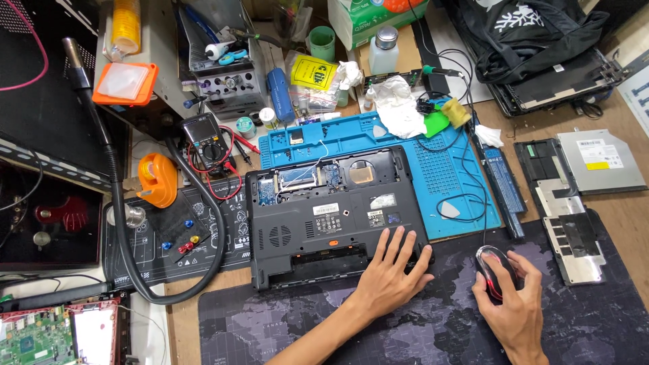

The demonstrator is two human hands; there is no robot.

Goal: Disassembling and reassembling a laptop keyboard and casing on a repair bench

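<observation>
A black laptop base [324,223] lies upside down at the middle of the bench, with its covers off and circuit boards showing in the open bays. My left hand [389,277] rests flat on its near right corner, fingers spread. My right hand [514,307] grips a black computer mouse [495,269] with red glow on the dark map-printed desk mat [419,331]. The mouse cable runs up across the blue work mat [460,176] behind the laptop.
A multimeter [206,138] with red leads stands at the left, beside an orange tape dispenser [157,179] and a black flexible hose [122,223]. A laptop battery [503,186], cover plates [568,223], an optical drive [602,159] and another laptop [561,84] lie at the right.
</observation>
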